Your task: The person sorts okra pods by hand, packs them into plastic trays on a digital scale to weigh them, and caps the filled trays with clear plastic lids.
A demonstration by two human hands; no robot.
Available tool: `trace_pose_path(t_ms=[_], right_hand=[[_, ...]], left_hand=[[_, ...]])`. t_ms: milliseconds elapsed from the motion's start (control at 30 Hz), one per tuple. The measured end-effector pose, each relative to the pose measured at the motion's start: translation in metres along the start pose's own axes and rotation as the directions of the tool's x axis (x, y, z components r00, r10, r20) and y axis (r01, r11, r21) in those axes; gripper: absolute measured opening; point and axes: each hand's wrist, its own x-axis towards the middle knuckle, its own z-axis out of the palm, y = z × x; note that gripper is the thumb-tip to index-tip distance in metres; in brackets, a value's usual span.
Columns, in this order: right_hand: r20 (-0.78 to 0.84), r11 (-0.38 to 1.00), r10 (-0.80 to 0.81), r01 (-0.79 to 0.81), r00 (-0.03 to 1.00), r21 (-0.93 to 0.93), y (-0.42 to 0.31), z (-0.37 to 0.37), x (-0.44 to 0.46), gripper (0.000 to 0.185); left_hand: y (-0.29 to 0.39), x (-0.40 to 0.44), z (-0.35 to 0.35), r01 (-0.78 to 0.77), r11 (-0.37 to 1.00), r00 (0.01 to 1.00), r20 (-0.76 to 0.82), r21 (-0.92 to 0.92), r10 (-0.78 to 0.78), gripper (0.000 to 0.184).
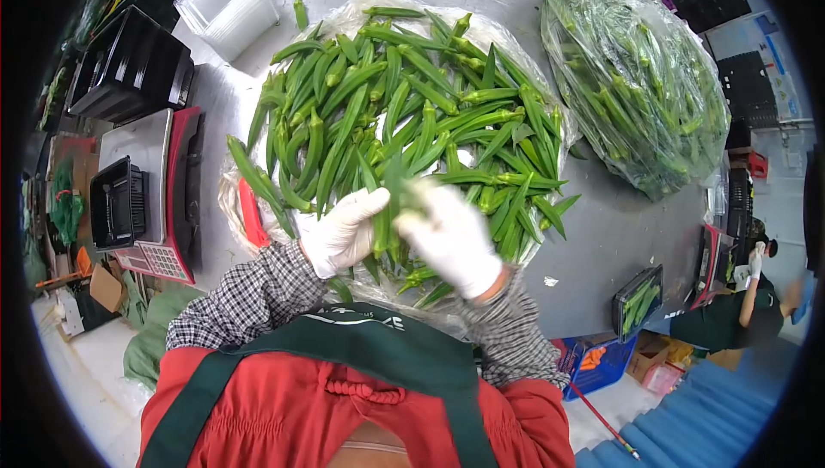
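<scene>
A big heap of green okra (344, 107) lies on a clear plastic sheet (374, 0) in front of me. My left hand (348, 227), in a white glove, is closed on a few okra pods (381, 232) at the near side of the heap. Close beside it, my right hand (455, 236), also gloved, is blurred by motion. Its fingers are curled round a smeared green okra pod between the two hands. The pods' exact number is hidden by the fingers and the blur.
On the metal table (593, 244), a bulging plastic bag of okra (636, 81) sits at right. Stacked clear trays (228, 8), black trays (129, 68) and a red scale (176, 201) stand at left. A packed okra tray (638, 303) lies near a co-worker (730, 318).
</scene>
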Motion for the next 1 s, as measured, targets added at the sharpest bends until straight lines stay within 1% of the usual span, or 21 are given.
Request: trace_pose_path(t_ms=[33, 67, 133, 200, 300, 367, 400, 467, 500, 533, 567, 600, 667, 700, 733, 767, 800, 867, 900, 933, 1000], right_hand=[[0.342, 0.919, 0.258, -0.339, 0.904, 0.201, -0.024, -0.008, -0.002, 0.034], [0.152, 0.954, 0.136, -0.171, 0.979, 0.248, -0.015, -0.002, -0.002, 0.031], [-0.126, 0.989, -0.024, 0.006, 0.992, -0.146, 0.020, -0.013, 0.010, 0.028], [-0.030, 0.805, -0.058, 0.029, 0.998, -0.592, 0.059, -0.022, 0.004, 0.027], [0.018, 0.794, -0.036, 0.039, 0.999, -0.607, 0.056, -0.032, 0.001, 0.020], [-0.019, 0.901, 0.052, -0.055, 0.998, -0.430, 0.031, -0.026, -0.003, 0.020], [-0.031, 0.937, 0.098, -0.103, 0.995, -0.333, 0.011, -0.019, -0.006, 0.020], [0.080, 0.993, -0.001, 0.011, 0.997, -0.119, -0.034, 0.014, -0.018, 0.021], [0.143, 1.000, 0.007, -0.003, 0.990, -0.026, -0.053, 0.025, -0.025, 0.021], [0.209, 0.997, 0.003, -0.018, 0.978, 0.069, -0.064, 0.033, -0.027, 0.021], [0.107, 0.987, -0.018, 0.001, 0.994, 0.159, -0.060, 0.038, -0.024, 0.017], [0.053, 0.988, 0.008, -0.016, 0.999, 0.153, -0.051, 0.034, -0.015, 0.015], [-0.116, 0.987, -0.079, 0.061, 0.990, -0.149, -0.011, 0.038, -0.001, 0.020], [-0.076, 0.932, -0.021, -0.008, 0.997, -0.362, 0.004, 0.035, 0.004, 0.028], [-0.007, 0.869, 0.064, -0.060, 0.998, -0.492, 0.024, 0.038, 0.012, 0.034], [0.045, 0.830, 0.058, -0.023, 0.997, -0.558, 0.039, 0.043, 0.012, 0.036], [0.099, 0.829, 0.126, -0.050, 0.987, -0.557, 0.044, 0.048, 0.015, 0.034], [0.014, 0.877, -0.045, 0.046, 0.999, -0.479, 0.053, 0.048, 0.019, 0.032], [-0.087, 0.958, -0.047, 0.020, 0.995, -0.285, 0.057, 0.042, 0.022, 0.031], [-0.179, 0.970, 0.045, -0.086, 0.983, -0.229, 0.039, 0.029, 0.023, 0.032], [-0.120, 0.997, -0.012, 0.003, 0.993, -0.075, -0.002, 0.014, 0.025, 0.033]], left_hand=[[0.003, -0.003, -0.003, 0.074, 0.996, 0.997, 0.032, 0.046, -0.076, 0.040], [0.004, -0.007, 0.000, 0.080, 0.992, 0.989, -0.129, 0.103, -0.066, 0.038], [0.008, -0.019, -0.020, 0.076, 0.997, 0.983, -0.167, 0.029, -0.070, 0.039], [0.016, -0.036, -0.022, 0.042, 0.999, 0.986, -0.162, -0.001, -0.041, 0.044], [0.016, -0.050, -0.027, -0.018, 1.000, 0.996, -0.089, 0.017, 0.019, 0.048], [0.009, -0.058, -0.026, -0.051, 0.996, 0.996, -0.064, 0.078, 0.056, 0.050], [0.005, -0.062, -0.024, -0.052, 0.997, 0.998, -0.042, 0.051, 0.054, 0.048], [-0.002, -0.064, -0.018, -0.061, 0.998, 0.998, 0.008, 0.004, 0.061, 0.045], [-0.006, -0.066, -0.015, -0.130, 0.988, 0.991, -0.030, 0.079, 0.133, 0.043], [-0.007, -0.070, -0.023, -0.067, 0.996, 0.991, -0.110, 0.057, 0.073, 0.040], [-0.003, -0.074, -0.030, -0.053, 0.997, 0.990, -0.125, 0.047, 0.059, 0.038], [0.002, -0.081, -0.037, -0.036, 0.999, 0.989, -0.143, 0.037, 0.041, 0.036], [0.011, -0.098, -0.048, -0.058, 0.998, 0.983, -0.173, 0.000, 0.057, 0.035], [0.011, -0.104, -0.055, -0.081, 0.996, 0.983, -0.169, -0.041, 0.073, 0.037], [0.012, -0.108, -0.061, -0.108, 0.991, 0.982, -0.165, -0.083, 0.094, 0.040], [0.013, -0.112, -0.062, -0.115, 0.989, 0.986, -0.134, -0.095, 0.102, 0.040], [0.013, -0.115, -0.061, -0.122, 0.987, 0.988, -0.104, -0.107, 0.111, 0.040], [0.017, -0.123, -0.063, -0.132, 0.983, 0.989, -0.076, -0.126, 0.123, 0.040], [0.019, -0.128, -0.065, -0.132, 0.982, 0.989, -0.078, -0.135, 0.123, 0.040], [0.021, -0.130, -0.065, -0.135, 0.980, 0.989, -0.078, -0.146, 0.125, 0.040], [0.027, -0.137, -0.062, -0.172, 0.979, 0.979, -0.129, -0.110, 0.158, 0.040]])
